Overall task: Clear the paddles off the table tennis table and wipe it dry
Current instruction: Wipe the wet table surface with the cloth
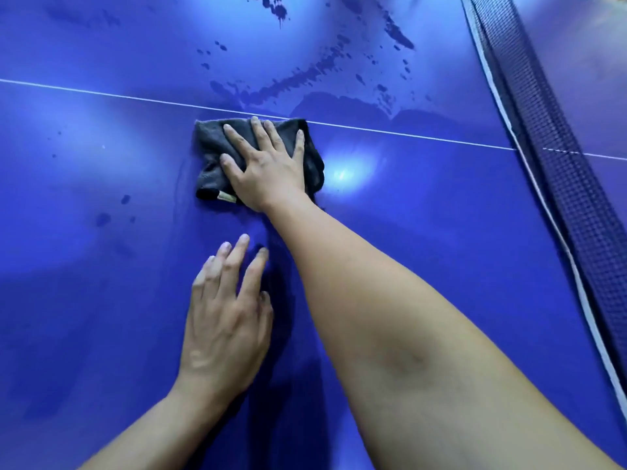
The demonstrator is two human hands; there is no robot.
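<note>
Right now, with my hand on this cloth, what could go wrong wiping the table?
1. The cloth under your right hand is small and bunched; the pooled water past the white line may soak it, so it smears rather than dries.
2. The scattered drops to the left could easily be missed.
3. Your left hand braces on the table; it might slip if that patch is wet.

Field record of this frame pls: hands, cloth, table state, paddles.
right hand: fingers straight, pressing the cloth flat on the table
cloth: dark grey, crumpled, far edge at the white line
left hand: fingers straight, resting on the table, holds nothing
table: blue
water: drops and streaks, mostly beyond the line
net: at right of view
paddles: none in view
</note>
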